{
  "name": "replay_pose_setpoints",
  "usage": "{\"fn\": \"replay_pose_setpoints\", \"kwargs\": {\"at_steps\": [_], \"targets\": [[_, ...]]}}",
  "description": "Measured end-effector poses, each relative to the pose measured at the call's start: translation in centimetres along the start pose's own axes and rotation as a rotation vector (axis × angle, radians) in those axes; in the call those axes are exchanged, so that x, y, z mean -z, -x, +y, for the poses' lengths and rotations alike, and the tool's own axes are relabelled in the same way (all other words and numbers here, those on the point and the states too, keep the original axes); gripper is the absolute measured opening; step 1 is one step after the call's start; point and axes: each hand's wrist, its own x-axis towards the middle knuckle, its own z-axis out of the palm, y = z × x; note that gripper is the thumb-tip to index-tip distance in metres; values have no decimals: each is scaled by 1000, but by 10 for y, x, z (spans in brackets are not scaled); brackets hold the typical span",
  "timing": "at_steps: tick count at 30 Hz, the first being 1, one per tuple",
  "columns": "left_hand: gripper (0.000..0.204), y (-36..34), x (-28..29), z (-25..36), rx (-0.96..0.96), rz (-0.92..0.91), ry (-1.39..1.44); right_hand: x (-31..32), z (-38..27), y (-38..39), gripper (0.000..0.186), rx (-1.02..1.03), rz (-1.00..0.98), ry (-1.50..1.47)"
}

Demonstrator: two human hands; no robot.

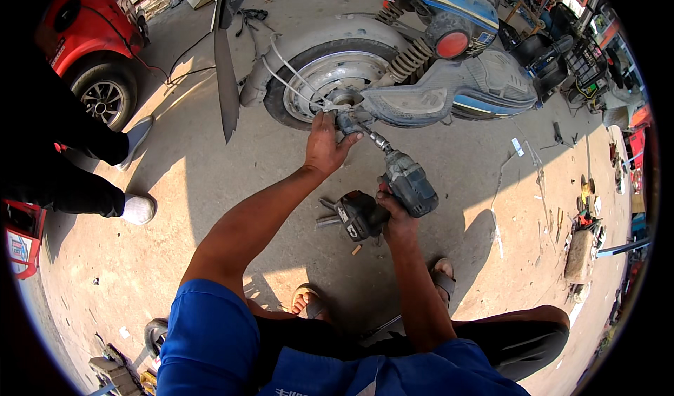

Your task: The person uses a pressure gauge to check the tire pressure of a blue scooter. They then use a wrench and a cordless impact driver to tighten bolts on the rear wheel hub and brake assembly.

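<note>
My right hand [399,219] is wrapped around the handle of a dark grey cordless impact wrench [411,184], its black battery pack [357,215] toward the left. The wrench's socket [380,142] points up and left at the rear wheel hub, against or close to a grimy metal part [346,121]. My left hand [327,147] grips that part, thumb on the near side and fingertips partly hidden behind it. Beyond is the scooter's rear wheel [330,80], with a dusty rim, a bent light-coloured rod frame [284,80] and a coil spring shock [411,60].
A person in dark trousers and light shoes [139,208] stands at the left, by a red vehicle [84,17]. A black panel [226,73] hangs left of the wheel. Tools and a stone block [580,255] lie at the right; cables cross the floor.
</note>
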Motion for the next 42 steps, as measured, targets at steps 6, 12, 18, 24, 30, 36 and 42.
{"fn": "replay_pose_setpoints", "kwargs": {"at_steps": [6,12,18,24,30,36,42], "targets": [[65,0,1,3,9,14,25,-2,1,3,36,-21,-13,-23],[63,1,0,1,-8,26,15,-16,9,19,29,70,-41,346],[62,1,2,0,-18,44,2,-27,31,16,20,334,-151,457],[62,-2,0,3,38,-8,43,-42,22,17,19,124,-78,48],[58,1,1,-2,10,16,7,-26,23,17,19,284,-154,710],[59,0,2,3,5,-1,20,-30,42,22,18,415,-133,834],[60,1,-1,-1,0,20,3,-11,48,9,19,557,-143,966]]}}
